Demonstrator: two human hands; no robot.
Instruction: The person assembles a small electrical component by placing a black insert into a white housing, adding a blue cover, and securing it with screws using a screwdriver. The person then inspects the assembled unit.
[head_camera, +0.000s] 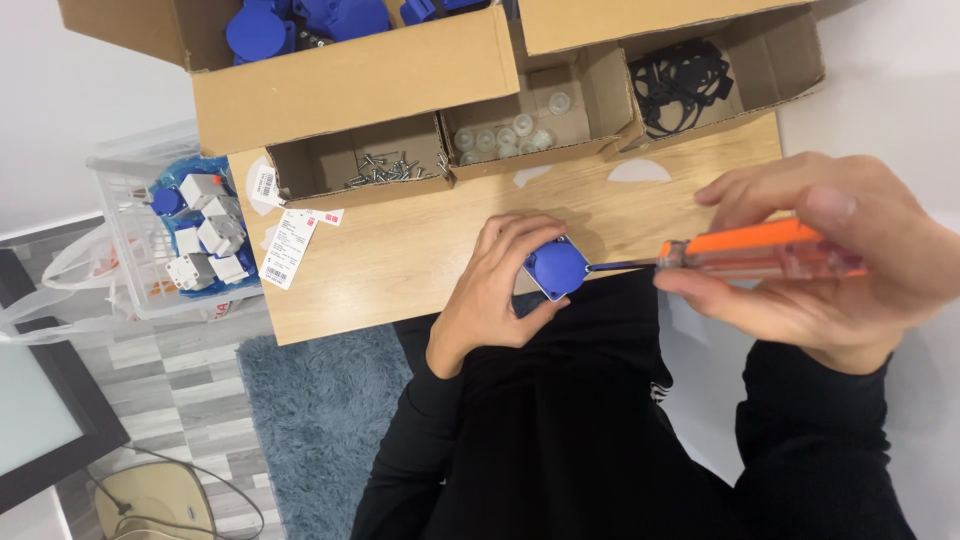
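The right hand (830, 270), nearest the camera, grips an orange-handled screwdriver (760, 250), fingers closed around the handle. Its tip meets a small blue round part (556, 268), which the left hand (495, 285) holds, fingers wrapped around it, at the near edge of the wooden table (400, 260). Open cardboard boxes (400, 165) of screws lie farther away.

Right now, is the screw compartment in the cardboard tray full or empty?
Neither: the screw compartment is partly filled. A small pile of screws lies along its front edge; bare cardboard shows behind.
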